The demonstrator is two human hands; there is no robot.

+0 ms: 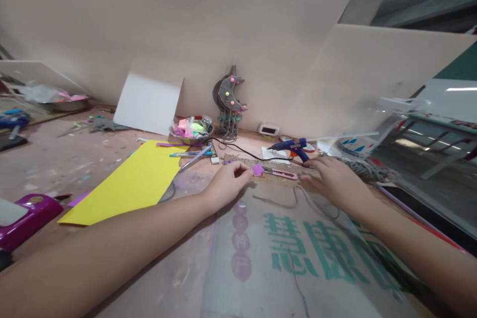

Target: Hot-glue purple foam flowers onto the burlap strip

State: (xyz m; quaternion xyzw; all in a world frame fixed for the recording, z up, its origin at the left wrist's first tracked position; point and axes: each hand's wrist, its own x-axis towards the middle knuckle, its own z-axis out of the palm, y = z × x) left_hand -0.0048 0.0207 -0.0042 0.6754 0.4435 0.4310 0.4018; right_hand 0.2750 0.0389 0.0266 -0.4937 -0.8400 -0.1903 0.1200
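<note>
My left hand (230, 184) is closed in a pinch, thumb against fingertips, at the edge of a small purple flower cutout (258, 170). Just right of the flower lies a pink-handled craft knife (280, 173). My right hand (333, 179) reaches over the right side with fingers stretched out. Its fingertips are close to the handle of a blue hot glue gun (291, 145), whose nozzle points left; whether they touch it I cannot tell. A piece of grey string (278, 203) lies between my hands on a printed plastic sheet (253, 298).
Yellow paper (126, 184) and pens (194, 159) lie left, near a magenta device (32, 218). Behind stand a metal bowl of colourful clay packs (191, 134), a white board (149, 97) and a grey moon ornament (229, 97). A phone (428, 213) and grey yarn (363, 169) are right.
</note>
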